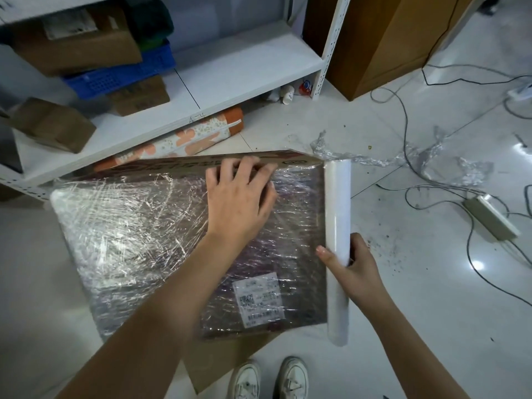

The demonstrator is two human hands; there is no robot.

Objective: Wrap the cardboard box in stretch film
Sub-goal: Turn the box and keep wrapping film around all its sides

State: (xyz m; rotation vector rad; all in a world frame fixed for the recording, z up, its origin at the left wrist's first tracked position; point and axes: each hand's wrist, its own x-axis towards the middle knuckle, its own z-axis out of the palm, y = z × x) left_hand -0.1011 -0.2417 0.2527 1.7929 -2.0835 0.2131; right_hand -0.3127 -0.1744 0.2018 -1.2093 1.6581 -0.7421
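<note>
From the head view, the left hand (pixel 240 198) is pressing flat, fingers spread, on the film-covered cardboard box (pixel 161 240) lying on the floor, while the right hand (pixel 352 272) is gripping the stretch film roll (pixel 337 226) at its right edge, ideally pulling taut.

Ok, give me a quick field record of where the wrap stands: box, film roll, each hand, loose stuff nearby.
box: cardboard box flat on the floor, top face under film, shipping label showing through
film roll: stretch film roll along the box's right edge
left hand: left hand fingers spread, pressing on the film near the far edge
right hand: right hand gripping the roll
nearby: crumpled film scrap, cables on the floor
</note>
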